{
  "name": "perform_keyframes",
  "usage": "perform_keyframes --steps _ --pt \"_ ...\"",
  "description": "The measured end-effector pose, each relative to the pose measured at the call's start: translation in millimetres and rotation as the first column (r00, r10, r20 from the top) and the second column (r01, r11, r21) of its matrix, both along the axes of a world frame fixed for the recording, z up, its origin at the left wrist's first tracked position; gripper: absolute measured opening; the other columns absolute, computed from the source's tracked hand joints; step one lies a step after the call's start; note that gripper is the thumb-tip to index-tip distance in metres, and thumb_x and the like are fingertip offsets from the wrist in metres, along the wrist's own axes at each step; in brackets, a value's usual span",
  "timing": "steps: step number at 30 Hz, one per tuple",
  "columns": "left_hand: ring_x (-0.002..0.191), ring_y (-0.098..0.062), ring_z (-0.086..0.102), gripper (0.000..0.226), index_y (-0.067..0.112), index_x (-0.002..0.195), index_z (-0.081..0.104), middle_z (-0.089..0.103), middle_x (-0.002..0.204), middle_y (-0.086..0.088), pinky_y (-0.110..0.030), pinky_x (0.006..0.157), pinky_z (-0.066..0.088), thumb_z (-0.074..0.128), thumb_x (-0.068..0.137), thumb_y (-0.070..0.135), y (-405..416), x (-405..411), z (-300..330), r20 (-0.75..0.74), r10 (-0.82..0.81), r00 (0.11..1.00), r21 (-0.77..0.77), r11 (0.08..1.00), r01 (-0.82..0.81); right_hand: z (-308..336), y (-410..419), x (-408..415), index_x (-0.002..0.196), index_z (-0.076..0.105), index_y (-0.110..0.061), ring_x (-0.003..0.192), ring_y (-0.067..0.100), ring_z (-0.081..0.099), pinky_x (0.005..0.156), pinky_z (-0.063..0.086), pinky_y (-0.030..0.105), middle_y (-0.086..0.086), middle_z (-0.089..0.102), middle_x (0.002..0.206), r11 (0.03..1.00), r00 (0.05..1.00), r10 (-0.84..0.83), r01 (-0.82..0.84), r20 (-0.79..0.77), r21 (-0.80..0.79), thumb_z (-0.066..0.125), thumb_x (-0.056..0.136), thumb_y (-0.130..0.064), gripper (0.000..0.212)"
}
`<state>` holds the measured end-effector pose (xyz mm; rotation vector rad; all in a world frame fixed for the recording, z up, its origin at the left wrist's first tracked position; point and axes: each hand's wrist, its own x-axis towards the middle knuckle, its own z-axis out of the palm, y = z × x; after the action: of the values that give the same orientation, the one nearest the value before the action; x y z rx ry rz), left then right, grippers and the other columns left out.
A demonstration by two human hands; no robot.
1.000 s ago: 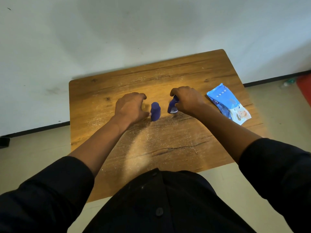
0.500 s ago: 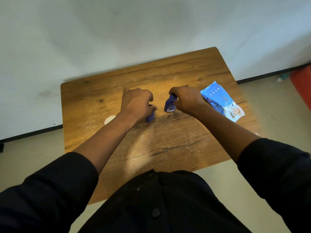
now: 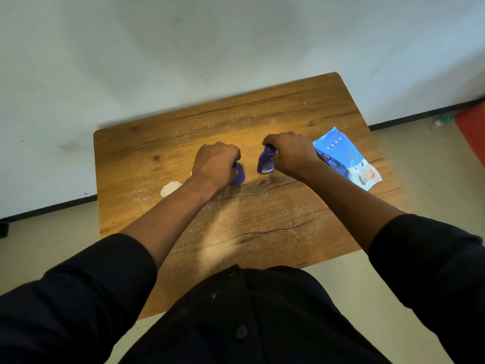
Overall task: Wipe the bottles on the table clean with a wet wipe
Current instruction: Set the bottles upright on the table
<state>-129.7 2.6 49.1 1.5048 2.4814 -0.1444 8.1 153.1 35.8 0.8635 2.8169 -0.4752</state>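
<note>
While both blue bottles stand mid-bench point(image 3: 147, 158), the left hand point(image 3: 215, 164) is closed around the left bottle point(image 3: 239, 174) and the right hand point(image 3: 291, 152) grips the right bottle point(image 3: 265, 164) by its top. A crumpled white wipe point(image 3: 170, 188) lies beside the left forearm; the blue wet-wipe pack point(image 3: 346, 158) lies just right of the right hand.

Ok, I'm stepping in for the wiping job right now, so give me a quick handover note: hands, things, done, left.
Left hand: closed around the left blue bottle, standing on the table.
Right hand: gripping the top of the right blue bottle, also upright.
Wipe pack: lying to the right of the right hand.
A crumpled white wipe lies left of the left forearm, in neither hand.
Done: cannot tell whether either bottle is clean.
Left: pick up a wipe, wipe any unwiped bottle.
</note>
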Motion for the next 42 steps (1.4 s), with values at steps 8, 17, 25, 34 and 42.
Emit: perform_keyframes --steps 8,17,25,34,42 --pt "0.108 -0.031 0.068 0.036 0.021 0.125 0.070 0.075 0.116 -0.006 -0.040 0.090 0.050 0.069 0.090 0.019 12.6 -2.0 -1.3 -0.016 -0.032 0.999 0.005 0.999 0.032 -2.5 5.6 2.8 0.129 0.062 -0.026 0.107 0.027 0.066 0.079 0.056 0.039 0.003 0.072 0.119 1.000 1.000 -0.011 0.011 -0.013 0.015 0.073 0.087 -0.015 0.045" --pt "0.106 -0.032 0.068 0.037 0.019 0.122 0.071 0.074 0.114 -0.007 -0.039 0.085 0.051 0.071 0.085 0.017 11.1 -4.1 -0.3 0.043 -0.019 0.999 0.035 0.999 0.018 -1.1 8.6 4.6 0.133 0.058 -0.025 0.112 0.026 0.064 0.081 0.056 0.038 0.004 0.069 0.125 1.000 0.999 -0.008 0.009 0.031 -0.018 0.077 0.086 -0.016 0.051" --pt "0.093 -0.032 0.071 0.034 0.017 0.103 0.077 0.077 0.099 -0.004 -0.035 0.074 0.057 0.070 0.071 0.008 9.1 0.3 1.8 0.129 0.023 0.991 0.065 0.997 -0.031 6.7 6.4 6.4 0.135 0.057 -0.025 0.112 0.026 0.064 0.082 0.055 0.038 0.005 0.069 0.126 1.000 0.999 -0.011 0.012 0.032 -0.020 0.076 0.087 -0.017 0.052" --pt "0.104 -0.035 0.069 0.035 0.013 0.117 0.072 0.073 0.114 -0.010 -0.041 0.082 0.058 0.068 0.082 0.011 6.1 -1.6 -0.1 0.135 0.030 0.990 0.092 0.995 -0.042 20.5 3.4 5.8 0.142 0.055 -0.027 0.117 0.028 0.064 0.091 0.058 0.045 0.004 0.068 0.130 0.999 0.999 -0.029 0.030 0.033 -0.024 0.076 0.087 -0.019 0.059" --pt "0.121 -0.033 0.064 0.050 0.015 0.137 0.065 0.068 0.132 -0.011 -0.042 0.095 0.054 0.065 0.088 0.007 4.5 -3.8 -1.5 0.172 0.009 0.985 0.089 0.996 -0.025 24.9 -1.0 7.2 0.143 0.054 -0.026 0.119 0.028 0.064 0.094 0.058 0.048 0.004 0.068 0.131 0.998 0.999 -0.038 0.039 0.033 -0.041 0.077 0.088 -0.019 0.060"
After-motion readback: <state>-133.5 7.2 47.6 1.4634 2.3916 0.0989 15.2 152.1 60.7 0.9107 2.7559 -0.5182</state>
